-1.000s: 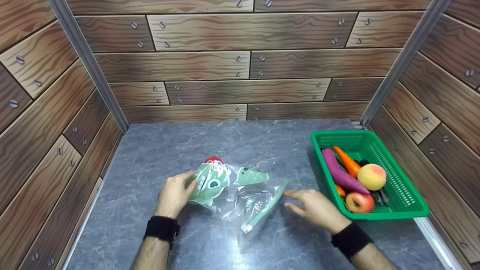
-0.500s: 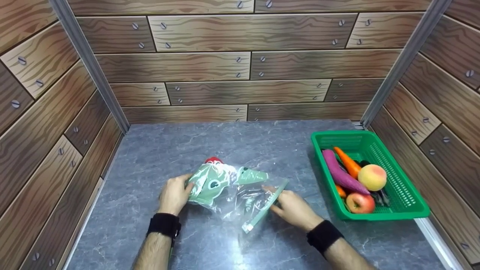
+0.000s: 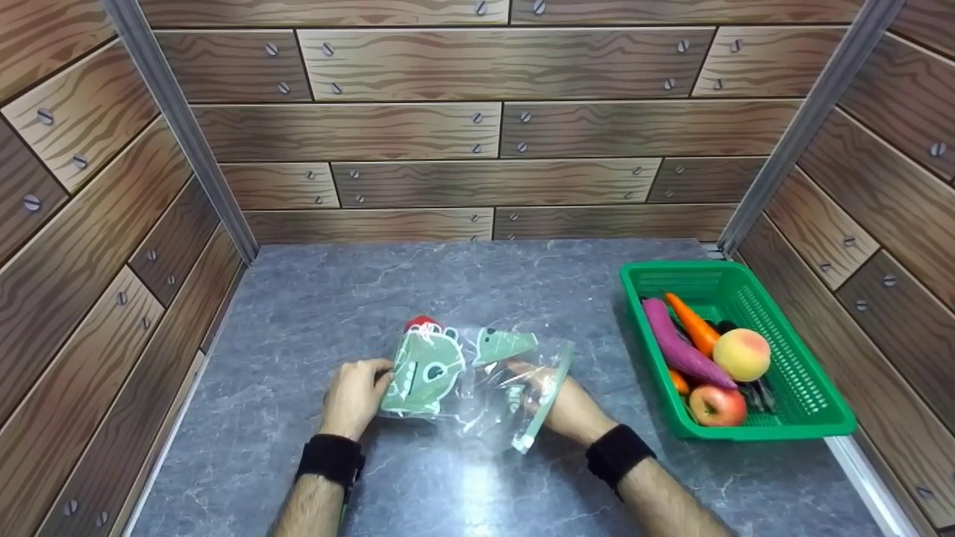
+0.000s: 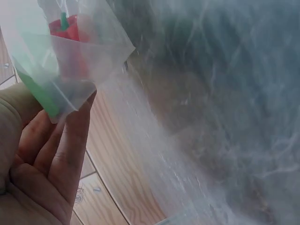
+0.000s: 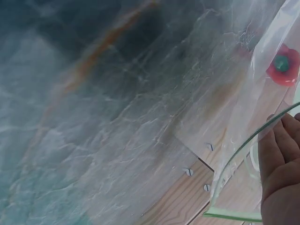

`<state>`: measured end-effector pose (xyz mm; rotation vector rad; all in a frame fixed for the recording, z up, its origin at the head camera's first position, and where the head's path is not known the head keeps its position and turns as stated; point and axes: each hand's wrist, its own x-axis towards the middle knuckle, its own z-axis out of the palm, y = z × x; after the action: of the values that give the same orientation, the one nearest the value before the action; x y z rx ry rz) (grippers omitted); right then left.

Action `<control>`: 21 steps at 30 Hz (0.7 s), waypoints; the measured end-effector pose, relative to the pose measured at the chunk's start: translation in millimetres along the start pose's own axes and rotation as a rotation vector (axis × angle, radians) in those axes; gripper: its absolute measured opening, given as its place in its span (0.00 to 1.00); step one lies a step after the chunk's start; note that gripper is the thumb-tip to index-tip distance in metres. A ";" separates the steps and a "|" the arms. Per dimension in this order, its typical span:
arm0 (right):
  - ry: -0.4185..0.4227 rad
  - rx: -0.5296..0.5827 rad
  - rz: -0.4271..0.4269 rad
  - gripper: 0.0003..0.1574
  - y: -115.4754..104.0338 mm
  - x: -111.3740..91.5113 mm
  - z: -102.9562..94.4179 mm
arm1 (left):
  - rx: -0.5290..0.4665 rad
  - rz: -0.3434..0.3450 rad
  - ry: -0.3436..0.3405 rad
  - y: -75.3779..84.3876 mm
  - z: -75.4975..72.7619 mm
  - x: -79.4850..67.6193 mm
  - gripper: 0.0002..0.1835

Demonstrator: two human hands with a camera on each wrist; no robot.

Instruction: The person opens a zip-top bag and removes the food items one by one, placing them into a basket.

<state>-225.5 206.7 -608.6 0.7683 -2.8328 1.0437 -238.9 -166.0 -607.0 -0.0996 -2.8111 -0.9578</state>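
A clear zip-lock bag (image 3: 425, 377) with a green cartoon print lies across the middle of the table, its green zip edge (image 3: 550, 399) toward the right. Inside its far left part is a red bell pepper (image 4: 70, 54), mostly behind the print in the head view. My left hand (image 3: 354, 397) pinches the bag's closed left end between thumb and fingers. My right hand (image 3: 571, 406) has its fingers past the zip edge, in the bag's mouth, and they show through the plastic. In the right wrist view those fingers (image 5: 276, 150) are fairly straight, pointing toward the pepper.
To the right stands a green plastic basket (image 3: 791, 430) holding a purple eggplant-like vegetable (image 3: 683, 343), an orange carrot (image 3: 692, 323), a peach (image 3: 741, 354) and an apple (image 3: 717, 405). Wood-patterned walls (image 3: 477, 130) enclose the grey table (image 3: 328, 291) at the back and sides.
My right hand has moved left from outside the zip edge into the bag's mouth. The zip edge has tilted more upright. My left hand keeps its hold, shifted slightly right.
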 end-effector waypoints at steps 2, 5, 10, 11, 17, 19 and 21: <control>-0.005 0.003 -0.027 0.36 0.3 3.8 1.9 | -0.015 0.013 -0.004 1.6 0.9 -4.6 0.09; -0.022 0.044 -0.026 0.36 -0.5 6.7 4.4 | -0.021 0.036 -0.007 4.0 2.3 -11.9 0.09; -0.055 -0.028 -0.027 0.38 -2.6 2.2 6.2 | -0.018 0.072 0.006 9.4 5.2 -24.1 0.09; -0.060 -0.050 -0.035 0.39 -3.1 1.4 6.5 | -0.019 0.078 0.008 10.7 5.5 -26.4 0.09; -0.074 -0.125 -0.134 0.36 -5.6 -5.7 6.8 | -0.023 0.143 -0.011 18.5 9.3 -39.1 0.09; -0.070 -0.143 -0.178 0.35 -6.5 -10.7 6.7 | -0.017 0.170 -0.023 20.7 10.8 -43.5 0.08; -0.069 -0.150 -0.211 0.36 -8.2 -16.6 6.4 | -0.006 0.194 -0.032 22.3 11.9 -48.3 0.08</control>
<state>-206.3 204.7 -611.7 1.0769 -2.7677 0.7805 -190.5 -141.4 -611.7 -0.3835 -2.7634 -0.9276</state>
